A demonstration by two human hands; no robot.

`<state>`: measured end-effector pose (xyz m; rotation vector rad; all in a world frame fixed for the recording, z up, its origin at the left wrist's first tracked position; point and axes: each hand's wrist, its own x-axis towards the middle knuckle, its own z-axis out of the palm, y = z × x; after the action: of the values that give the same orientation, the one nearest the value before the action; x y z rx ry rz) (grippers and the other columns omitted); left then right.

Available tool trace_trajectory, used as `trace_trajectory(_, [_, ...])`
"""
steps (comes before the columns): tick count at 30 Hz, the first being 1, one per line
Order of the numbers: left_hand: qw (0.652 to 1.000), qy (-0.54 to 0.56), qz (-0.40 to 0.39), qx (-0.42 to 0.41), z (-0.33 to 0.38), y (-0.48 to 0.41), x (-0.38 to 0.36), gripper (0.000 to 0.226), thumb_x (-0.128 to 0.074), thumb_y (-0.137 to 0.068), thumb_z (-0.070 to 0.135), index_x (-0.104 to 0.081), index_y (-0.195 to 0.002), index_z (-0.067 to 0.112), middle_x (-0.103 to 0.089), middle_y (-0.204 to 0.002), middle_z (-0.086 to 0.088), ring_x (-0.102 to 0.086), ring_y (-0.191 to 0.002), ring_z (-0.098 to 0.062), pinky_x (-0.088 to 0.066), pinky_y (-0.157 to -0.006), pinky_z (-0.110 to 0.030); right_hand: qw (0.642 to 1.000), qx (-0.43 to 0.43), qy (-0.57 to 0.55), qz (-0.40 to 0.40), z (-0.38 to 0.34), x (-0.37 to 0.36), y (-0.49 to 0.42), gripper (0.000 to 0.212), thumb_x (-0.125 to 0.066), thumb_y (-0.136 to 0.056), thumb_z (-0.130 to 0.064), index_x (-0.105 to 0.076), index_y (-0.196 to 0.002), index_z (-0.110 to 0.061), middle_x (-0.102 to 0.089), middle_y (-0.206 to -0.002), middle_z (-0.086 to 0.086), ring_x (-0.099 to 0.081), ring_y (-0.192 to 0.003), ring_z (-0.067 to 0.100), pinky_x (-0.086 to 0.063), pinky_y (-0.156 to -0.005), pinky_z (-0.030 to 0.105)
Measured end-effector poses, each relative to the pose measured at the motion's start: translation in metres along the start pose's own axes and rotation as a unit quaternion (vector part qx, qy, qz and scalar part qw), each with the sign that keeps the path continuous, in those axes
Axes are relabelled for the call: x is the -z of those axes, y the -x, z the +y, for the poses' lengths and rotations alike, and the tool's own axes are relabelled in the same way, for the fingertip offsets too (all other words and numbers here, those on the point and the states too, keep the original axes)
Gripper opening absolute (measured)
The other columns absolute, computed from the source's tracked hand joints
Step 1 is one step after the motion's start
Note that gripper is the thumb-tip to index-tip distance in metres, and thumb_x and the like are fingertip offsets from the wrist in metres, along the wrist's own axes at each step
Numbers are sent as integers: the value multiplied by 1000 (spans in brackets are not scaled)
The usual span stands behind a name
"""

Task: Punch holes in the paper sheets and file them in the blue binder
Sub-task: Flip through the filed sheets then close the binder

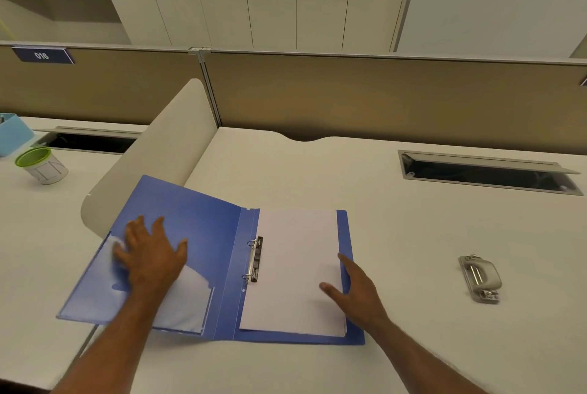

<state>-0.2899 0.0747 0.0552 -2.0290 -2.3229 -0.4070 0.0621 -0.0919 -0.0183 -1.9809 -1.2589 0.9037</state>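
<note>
The blue binder (197, 218) lies open on the desk in front of me. White paper sheets (295, 266) sit on its right half, threaded on the two metal rings (254, 261) beside the spine. My left hand (149, 253) rests flat, fingers spread, on the inside of the left cover, over a clear pocket. My right hand (352, 288) lies at the right edge of the sheets, thumb on the paper and fingers along the binder's edge. A grey metal hole punch (480, 279) stands on the desk to the right, apart from both hands.
A rounded cream divider (152, 164) rises behind the binder's left cover. A green-rimmed white cup (41, 164) and a light blue box (12, 136) stand on the neighbouring desk at left. A cable slot (486, 172) is set in the desk at back right.
</note>
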Motion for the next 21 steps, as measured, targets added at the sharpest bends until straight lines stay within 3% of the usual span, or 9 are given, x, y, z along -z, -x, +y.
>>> trace_trajectory(4, [994, 14, 24, 108, -25, -5, 5, 79, -77, -70, 42, -41, -130, 5, -31, -138, -32, -26, -131, -49, -17, -103, -71, 993, 15, 112, -23, 11, -9, -1, 93, -68, -76, -59, -18, -150, -33, -17, -161, -7, -19, -148, 13, -21, -118, 31])
trace_trajectory(7, [992, 29, 28, 124, -38, -4, 10, 78, -74, -73, 45, -39, -132, 7, -31, -139, -30, -33, -125, -51, -21, -102, -69, 990, 33, 139, -17, 17, -10, 0, 90, -67, -80, -52, -18, -151, -28, -13, -162, -5, -15, -149, 12, -16, -119, 29])
trace_trajectory(15, [994, 41, 9, 105, -30, 1, 55, 68, -67, -81, 42, -46, -130, -1, -54, -125, -31, -51, -110, -55, -42, -89, -61, 989, 28, 146, -8, 16, -9, 1, 88, -67, -82, -48, -19, -151, -23, -12, -162, -6, -14, -149, 12, -16, -120, 29])
trace_trajectory(21, [990, 138, -13, 23, -5, 0, 130, 46, -63, -85, 45, -62, -122, 17, -69, -117, -13, -62, -104, -39, -48, -88, -48, 982, 28, 186, -8, 17, -4, 1, 76, -62, -85, -51, -31, -148, -22, -10, -162, -5, -12, -149, 14, -13, -122, 33])
